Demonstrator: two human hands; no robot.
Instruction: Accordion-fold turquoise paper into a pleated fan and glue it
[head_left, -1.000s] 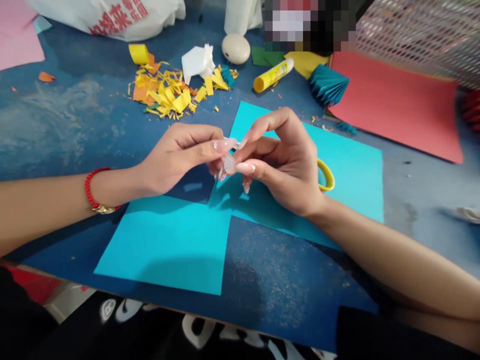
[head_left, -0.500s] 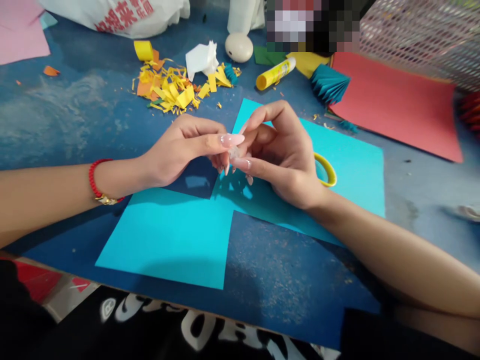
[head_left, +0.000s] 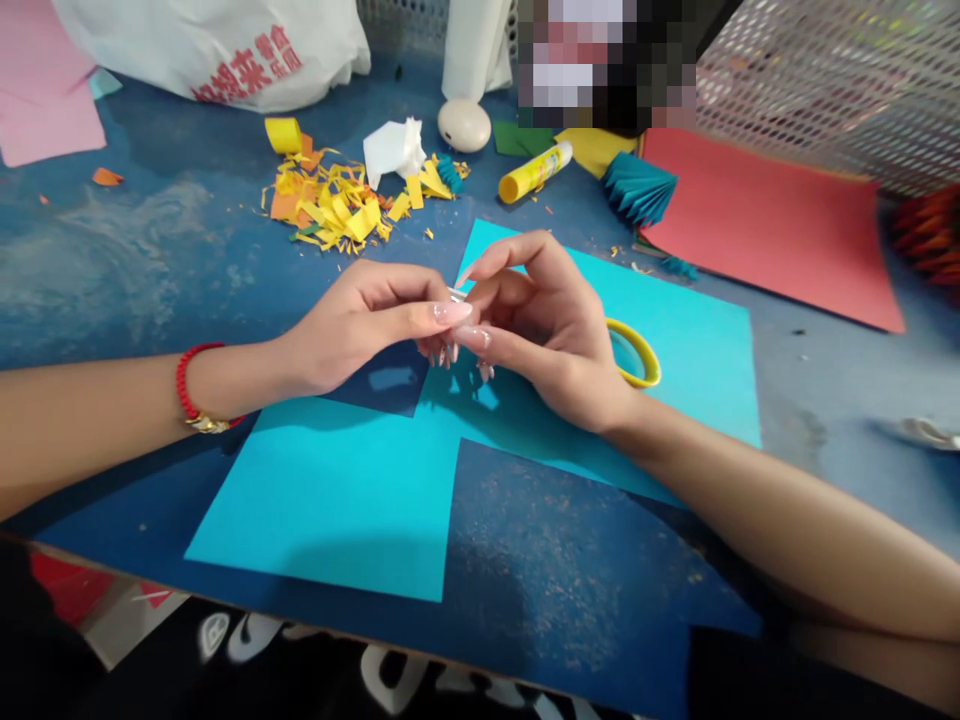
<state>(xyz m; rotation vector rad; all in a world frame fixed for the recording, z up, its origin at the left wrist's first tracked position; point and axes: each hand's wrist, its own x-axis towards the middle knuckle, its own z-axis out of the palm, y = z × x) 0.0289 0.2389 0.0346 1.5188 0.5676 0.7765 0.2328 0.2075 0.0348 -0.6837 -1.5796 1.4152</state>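
Observation:
My left hand (head_left: 382, 325), with a red cord bracelet (head_left: 193, 385) on its wrist, is closed in a pinch. Its thumb tip meets the fingertips of my right hand (head_left: 551, 340), whose fingers are curled and pinching too. Between the fingertips shows a sliver of a small whitish, see-through piece (head_left: 457, 295); the fingers hide most of it. Below both hands, two turquoise paper sheets (head_left: 337, 500) lie flat and join or overlap near the middle; I cannot tell which. A yellow ring-shaped item (head_left: 639, 358) rests on the right sheet, partly covered by my right hand.
Yellow and orange paper scraps (head_left: 337, 205) are heaped beyond my hands. Nearby lie a glue stick (head_left: 534, 172), a folded teal paper fan (head_left: 640, 190) and a red sheet (head_left: 772, 225). A white plastic bag (head_left: 217, 50) and a perforated basket (head_left: 810, 85) stand at the back.
The view has tilted slightly, so everything sits a little lower and further left. Both hands remain pinched together; less of the see-through piece shows between the fingertips, with a whitish edge above.

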